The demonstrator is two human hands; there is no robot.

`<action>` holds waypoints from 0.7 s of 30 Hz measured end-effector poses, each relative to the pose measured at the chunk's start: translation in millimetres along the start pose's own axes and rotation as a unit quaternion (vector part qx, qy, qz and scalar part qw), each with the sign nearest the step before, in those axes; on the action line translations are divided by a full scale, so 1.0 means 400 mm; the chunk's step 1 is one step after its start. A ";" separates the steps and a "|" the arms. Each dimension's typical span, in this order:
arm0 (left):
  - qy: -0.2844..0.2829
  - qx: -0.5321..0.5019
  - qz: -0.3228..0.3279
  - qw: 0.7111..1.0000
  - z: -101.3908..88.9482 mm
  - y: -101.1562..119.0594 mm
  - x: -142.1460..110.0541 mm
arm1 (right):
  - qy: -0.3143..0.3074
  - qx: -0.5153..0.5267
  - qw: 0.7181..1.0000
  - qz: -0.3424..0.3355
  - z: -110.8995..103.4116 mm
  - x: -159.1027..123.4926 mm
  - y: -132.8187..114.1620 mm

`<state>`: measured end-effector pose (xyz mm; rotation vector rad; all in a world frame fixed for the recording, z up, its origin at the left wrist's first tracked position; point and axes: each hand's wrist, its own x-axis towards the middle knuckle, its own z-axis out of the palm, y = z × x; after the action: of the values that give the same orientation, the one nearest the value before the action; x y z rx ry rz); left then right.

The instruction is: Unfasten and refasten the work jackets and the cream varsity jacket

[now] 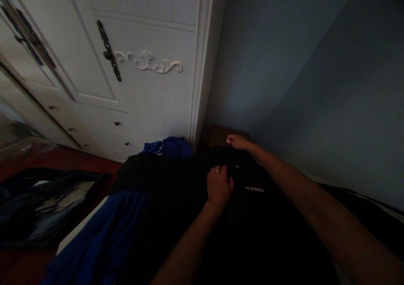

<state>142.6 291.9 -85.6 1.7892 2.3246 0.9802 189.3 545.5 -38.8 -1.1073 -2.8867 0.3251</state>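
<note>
A black garment (176, 192) with small white lettering lies spread on the bed in front of me. My left hand (219, 187) rests on its middle, fingers curled down and pressing the cloth near a small button. Farther off, my right hand (237, 142) pinches the garment's far edge near the collar. The room is dim, so the fabric's folds are hard to read.
A blue garment (104, 234) lies on the bed to the left, under the black one. A white wardrobe (142, 66) with dark handles stands ahead left. A dark heap of clothes (41, 205) lies on the red floor. A blue wall (315, 87) closes the right side.
</note>
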 end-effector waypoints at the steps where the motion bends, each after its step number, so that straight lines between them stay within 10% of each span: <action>1: -0.002 0.002 0.003 1.000 0.000 -0.001 0.000 | -0.001 0.014 1.000 0.000 0.003 -0.004 -0.001; 21: -0.062 0.061 0.017 0.996 0.007 -0.006 -0.014 | 0.094 0.030 0.987 0.129 0.069 -0.029 -0.053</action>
<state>143.5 287.9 -91.1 1.8807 2.3319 0.7211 181.3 517.4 -60.9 -1.4201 -2.5582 0.2934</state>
